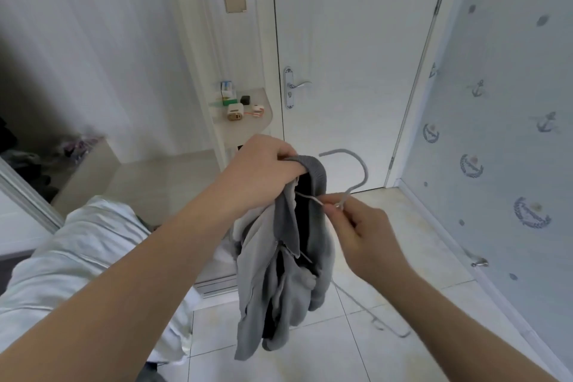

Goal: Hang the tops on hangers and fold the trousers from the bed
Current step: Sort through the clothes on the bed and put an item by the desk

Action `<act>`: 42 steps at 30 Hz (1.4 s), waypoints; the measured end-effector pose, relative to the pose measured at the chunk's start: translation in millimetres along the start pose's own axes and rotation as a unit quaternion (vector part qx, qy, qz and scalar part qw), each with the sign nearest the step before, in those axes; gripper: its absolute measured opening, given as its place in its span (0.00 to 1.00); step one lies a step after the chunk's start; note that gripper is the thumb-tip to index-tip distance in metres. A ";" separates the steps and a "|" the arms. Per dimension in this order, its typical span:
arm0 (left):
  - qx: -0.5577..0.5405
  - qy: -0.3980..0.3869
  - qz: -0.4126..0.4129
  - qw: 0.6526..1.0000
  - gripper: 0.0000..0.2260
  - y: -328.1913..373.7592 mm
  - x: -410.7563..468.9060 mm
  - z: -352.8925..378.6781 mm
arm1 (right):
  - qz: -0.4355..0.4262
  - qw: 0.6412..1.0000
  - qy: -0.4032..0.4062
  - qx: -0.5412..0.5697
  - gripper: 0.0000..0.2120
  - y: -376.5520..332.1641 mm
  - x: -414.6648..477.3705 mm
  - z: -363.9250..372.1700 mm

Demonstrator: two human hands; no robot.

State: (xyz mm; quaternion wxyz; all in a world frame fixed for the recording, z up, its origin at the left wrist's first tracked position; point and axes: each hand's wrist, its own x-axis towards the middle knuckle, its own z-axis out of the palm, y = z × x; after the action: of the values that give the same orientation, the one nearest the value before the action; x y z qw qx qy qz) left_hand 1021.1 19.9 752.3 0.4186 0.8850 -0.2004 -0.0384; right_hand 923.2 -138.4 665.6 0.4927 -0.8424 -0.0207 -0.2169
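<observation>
A grey zip-up top (285,282) hangs in front of me above the tiled floor. My left hand (263,167) grips its ribbed collar at the top. A grey hanger (361,174) has one arm pushed inside the top's neck. Its hook curves up to the right, and its other arm sticks out below the top on the right. My right hand (359,226) pinches the hanger just under the hook, right beside the collar. The inside of the top looks dark.
The bed with pale bedding (77,257) lies at the lower left. A white door (347,71) with a metal handle stands ahead. Beside it is a small shelf (245,121) with boxes and chargers. A wall with anchor-patterned wallpaper (502,133) runs along the right.
</observation>
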 end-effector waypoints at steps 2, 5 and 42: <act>0.005 -0.013 -0.024 1.000 0.08 -3.0 -5.4 -2.6 | 0.018 0.998 0.033 0.054 0.10 5.3 -2.7 7.5; 0.044 0.016 -0.034 0.998 0.09 -12.3 -11.5 -7.4 | 0.006 0.993 0.075 0.087 0.09 10.5 -2.3 -2.8; 0.241 0.031 0.115 0.963 0.15 -76.3 -48.9 7.0 | -0.086 0.989 0.116 -0.006 0.08 42.3 -0.3 10.7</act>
State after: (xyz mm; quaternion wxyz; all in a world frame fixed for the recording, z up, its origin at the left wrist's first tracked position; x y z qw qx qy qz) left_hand 999.3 77.2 685.2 0.2005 0.9315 -0.2909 0.0863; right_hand 937.1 -151.1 626.2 0.4659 -0.8097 -0.0345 -0.3553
